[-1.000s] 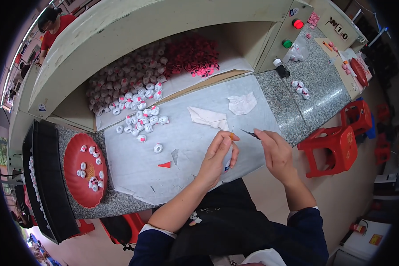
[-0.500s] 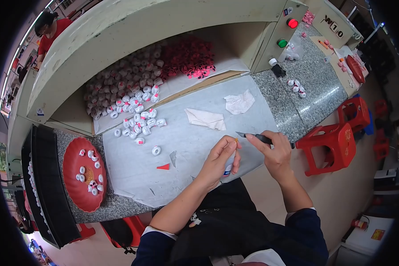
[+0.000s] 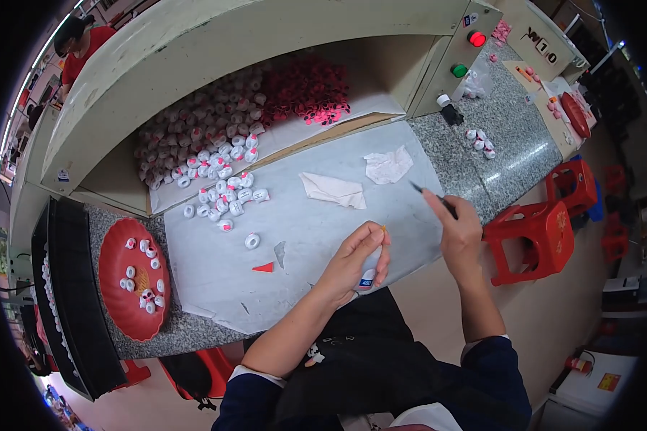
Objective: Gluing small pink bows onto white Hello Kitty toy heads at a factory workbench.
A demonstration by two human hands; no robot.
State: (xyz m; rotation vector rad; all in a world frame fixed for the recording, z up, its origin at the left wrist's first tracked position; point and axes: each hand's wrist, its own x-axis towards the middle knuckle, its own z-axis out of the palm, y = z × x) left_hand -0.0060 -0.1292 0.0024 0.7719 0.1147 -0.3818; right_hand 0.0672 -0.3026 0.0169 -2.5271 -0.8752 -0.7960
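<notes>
My left hand [image 3: 354, 260] is wrapped around a small white bottle [image 3: 367, 277] with a blue label. The bottle's narrow yellowish tip points up beside my thumb. In my right hand [image 3: 460, 233], off to the right, is a craft knife [image 3: 450, 209] with a dark handle. Its blade points up and left, apart from the bottle. On the paper-covered worktop [image 3: 316, 244] left of my hands lie a small red triangular piece [image 3: 264, 267] and a grey scrap [image 3: 280, 254]. One white ring-shaped piece [image 3: 252, 241] sits just beyond them.
White pieces with pink marks [image 3: 226, 194] are heaped toward the hood, with red-pink parts [image 3: 309, 93] behind. Two crumpled white cloths [image 3: 332, 190] lie ahead. A red scalloped dish [image 3: 115, 294] stands at left. Red stools [image 3: 532, 237] are at right; a person [image 3: 86, 54] sits far left.
My right hand has drawn the knife away from the bottle tip, to the right and slightly farther up. My left hand keeps the bottle in nearly the same place.
</notes>
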